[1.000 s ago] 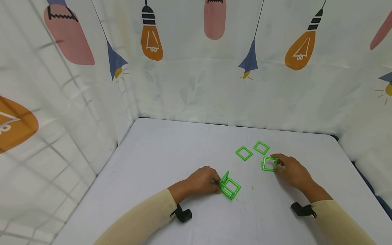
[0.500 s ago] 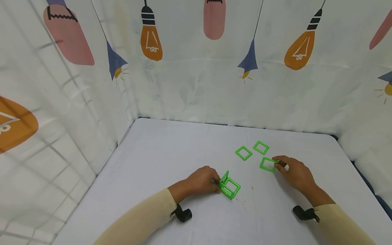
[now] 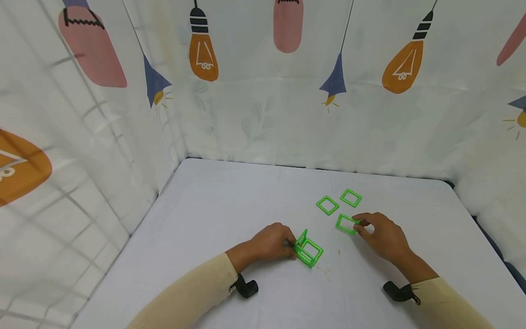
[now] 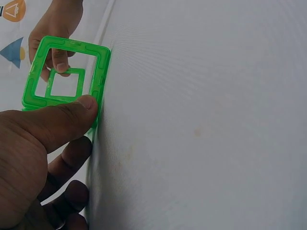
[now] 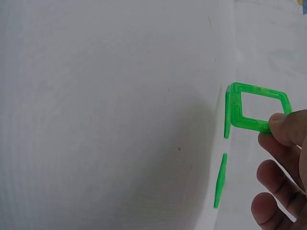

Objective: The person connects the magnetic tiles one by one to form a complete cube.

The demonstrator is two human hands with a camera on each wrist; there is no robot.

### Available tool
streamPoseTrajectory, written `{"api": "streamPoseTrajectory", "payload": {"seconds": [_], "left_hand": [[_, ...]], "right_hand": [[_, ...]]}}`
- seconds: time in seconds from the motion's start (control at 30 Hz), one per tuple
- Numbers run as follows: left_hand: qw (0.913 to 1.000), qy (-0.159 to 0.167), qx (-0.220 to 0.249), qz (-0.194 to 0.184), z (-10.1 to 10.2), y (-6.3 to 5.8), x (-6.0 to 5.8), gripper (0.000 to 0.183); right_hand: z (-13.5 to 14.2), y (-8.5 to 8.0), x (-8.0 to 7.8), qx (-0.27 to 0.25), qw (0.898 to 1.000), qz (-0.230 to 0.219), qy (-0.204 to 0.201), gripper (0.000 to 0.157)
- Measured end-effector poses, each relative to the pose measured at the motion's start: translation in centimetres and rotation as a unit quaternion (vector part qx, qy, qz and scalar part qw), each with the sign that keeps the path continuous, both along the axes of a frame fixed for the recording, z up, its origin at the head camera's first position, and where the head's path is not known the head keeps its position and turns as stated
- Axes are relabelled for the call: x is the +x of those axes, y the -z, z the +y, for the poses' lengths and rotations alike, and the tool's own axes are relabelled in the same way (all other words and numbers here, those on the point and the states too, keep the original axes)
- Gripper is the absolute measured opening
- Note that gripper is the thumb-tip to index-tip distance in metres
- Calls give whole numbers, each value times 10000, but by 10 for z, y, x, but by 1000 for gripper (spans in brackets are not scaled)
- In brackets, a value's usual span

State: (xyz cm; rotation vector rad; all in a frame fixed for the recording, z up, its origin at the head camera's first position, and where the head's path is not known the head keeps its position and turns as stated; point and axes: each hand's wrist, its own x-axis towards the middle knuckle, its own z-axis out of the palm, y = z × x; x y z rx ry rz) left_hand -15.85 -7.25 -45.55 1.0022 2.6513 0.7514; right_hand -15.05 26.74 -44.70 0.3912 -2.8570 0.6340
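Observation:
My left hand [image 3: 272, 243] pinches a small structure of joined green magnetic tiles [image 3: 311, 264], one panel tilted upright. In the left wrist view, thumb and fingers grip its square frame [image 4: 99, 72], the other fingers loosely bent. To the right, my right hand [image 3: 384, 235] holds a single square green magnetic tile [image 3: 345, 230] between thumb and index finger, raised off the table and apart from the structure. The right wrist view shows the thumb on that tile's edge [image 5: 236, 105]. Two loose tiles lie flat beyond it, one left [image 3: 334, 211], one right [image 3: 347, 202].
A white-covered table [image 3: 230, 196] spreads beneath both hands. Patterned curtains [image 3: 263, 119] hang behind it and along the left side. Black wrist cameras [image 3: 246, 288] are strapped at both sleeves. Faint stains mark the cloth near the structure.
My right hand has carried its tile leftward and slightly nearer the structure, and the tile has tilted. My left hand and the joined tiles have stayed in place.

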Motion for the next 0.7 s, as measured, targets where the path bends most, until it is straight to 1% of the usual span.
{"api": "streamPoseTrajectory", "payload": {"seconds": [0.33, 0.7], "left_hand": [[10000, -31, -10, -50, 1, -1, 0, 22], [10000, -35, -75, -36, 1, 0, -1, 22]], "right_hand": [[-18, 0, 9, -133, 9994, 327, -30, 25], [-29, 0, 14, -262, 9990, 348, 66, 23]]}}
